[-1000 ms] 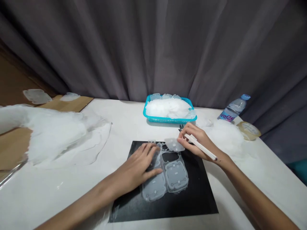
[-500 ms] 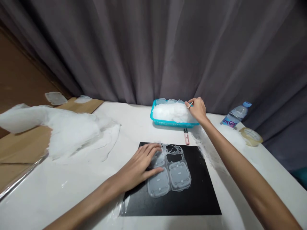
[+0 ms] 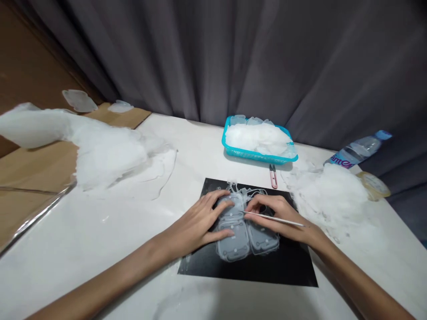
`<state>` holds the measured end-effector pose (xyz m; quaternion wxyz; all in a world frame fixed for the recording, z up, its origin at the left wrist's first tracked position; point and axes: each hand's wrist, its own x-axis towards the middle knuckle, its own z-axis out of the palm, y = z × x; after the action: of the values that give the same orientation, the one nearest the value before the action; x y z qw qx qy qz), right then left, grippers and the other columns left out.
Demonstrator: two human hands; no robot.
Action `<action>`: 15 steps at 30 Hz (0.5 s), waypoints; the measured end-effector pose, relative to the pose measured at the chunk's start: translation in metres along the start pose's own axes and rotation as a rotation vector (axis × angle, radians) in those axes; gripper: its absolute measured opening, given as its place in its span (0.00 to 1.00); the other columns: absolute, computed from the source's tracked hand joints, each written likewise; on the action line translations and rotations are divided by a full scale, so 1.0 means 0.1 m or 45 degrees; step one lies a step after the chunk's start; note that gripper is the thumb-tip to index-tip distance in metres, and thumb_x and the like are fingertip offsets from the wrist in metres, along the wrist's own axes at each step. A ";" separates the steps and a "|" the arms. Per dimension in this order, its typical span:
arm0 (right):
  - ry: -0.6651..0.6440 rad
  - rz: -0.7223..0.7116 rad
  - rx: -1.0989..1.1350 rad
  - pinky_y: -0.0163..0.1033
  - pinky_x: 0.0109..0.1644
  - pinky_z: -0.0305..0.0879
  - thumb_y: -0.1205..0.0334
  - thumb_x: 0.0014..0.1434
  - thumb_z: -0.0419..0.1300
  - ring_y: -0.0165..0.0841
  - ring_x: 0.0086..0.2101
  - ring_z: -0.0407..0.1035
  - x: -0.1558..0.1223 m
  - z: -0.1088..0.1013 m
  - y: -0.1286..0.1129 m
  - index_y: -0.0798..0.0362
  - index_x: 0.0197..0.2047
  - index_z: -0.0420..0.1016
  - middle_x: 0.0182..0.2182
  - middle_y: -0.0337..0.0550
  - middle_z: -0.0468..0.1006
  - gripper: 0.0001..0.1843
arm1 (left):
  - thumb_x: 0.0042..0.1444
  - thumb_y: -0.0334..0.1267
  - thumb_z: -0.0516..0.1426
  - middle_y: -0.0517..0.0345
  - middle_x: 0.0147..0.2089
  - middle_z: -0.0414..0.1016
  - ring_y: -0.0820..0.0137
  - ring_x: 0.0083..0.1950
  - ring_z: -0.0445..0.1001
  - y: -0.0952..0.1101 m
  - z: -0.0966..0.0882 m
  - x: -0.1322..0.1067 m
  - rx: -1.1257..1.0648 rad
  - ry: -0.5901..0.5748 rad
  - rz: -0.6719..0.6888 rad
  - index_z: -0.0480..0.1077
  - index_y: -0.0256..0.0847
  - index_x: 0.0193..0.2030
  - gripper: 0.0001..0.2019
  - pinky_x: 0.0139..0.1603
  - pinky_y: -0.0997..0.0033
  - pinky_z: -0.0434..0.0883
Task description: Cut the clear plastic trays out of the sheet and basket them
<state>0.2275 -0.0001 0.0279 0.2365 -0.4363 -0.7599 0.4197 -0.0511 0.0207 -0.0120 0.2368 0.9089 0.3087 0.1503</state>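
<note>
A translucent plastic sheet of moulded pieces point(image 3: 238, 242) lies on a black mat point(image 3: 287, 266) in front of me. My left hand point(image 3: 203, 220) lies flat on the sheet's left side, fingers spread. My right hand point(image 3: 276, 215) rests on the sheet's upper right part, fingers pinched round a thin white stick point(image 3: 278, 219) that points left across the sheet. Some of the sheet is hidden under both hands.
A turquoise basket point(image 3: 253, 154) heaped with clear plastic pieces stands behind the mat, small pink snips point(image 3: 273, 176) just in front of it. Piles of white plastic scrap lie at left point(image 3: 100, 151) and right point(image 3: 328, 191). A water bottle point(image 3: 358, 153) and tape roll point(image 3: 372, 184) sit far right.
My right hand has come back from the basket to the sheet, still with the stick. The left hand stayed pressing the sheet.
</note>
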 end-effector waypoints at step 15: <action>0.011 0.128 0.104 0.35 0.40 0.65 0.52 0.68 0.64 0.31 0.34 0.68 -0.42 0.22 0.23 0.51 0.41 0.77 0.36 0.41 0.77 0.11 | 0.69 0.62 0.52 0.50 0.74 0.64 0.53 0.73 0.62 -0.21 -0.23 0.20 0.069 0.002 -0.143 0.64 0.48 0.70 0.30 0.74 0.47 0.57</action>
<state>0.2434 -0.0395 -0.0032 0.2362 -0.4658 -0.7181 0.4599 -0.0557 0.0556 -0.0009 0.2199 0.8961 0.3634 0.1290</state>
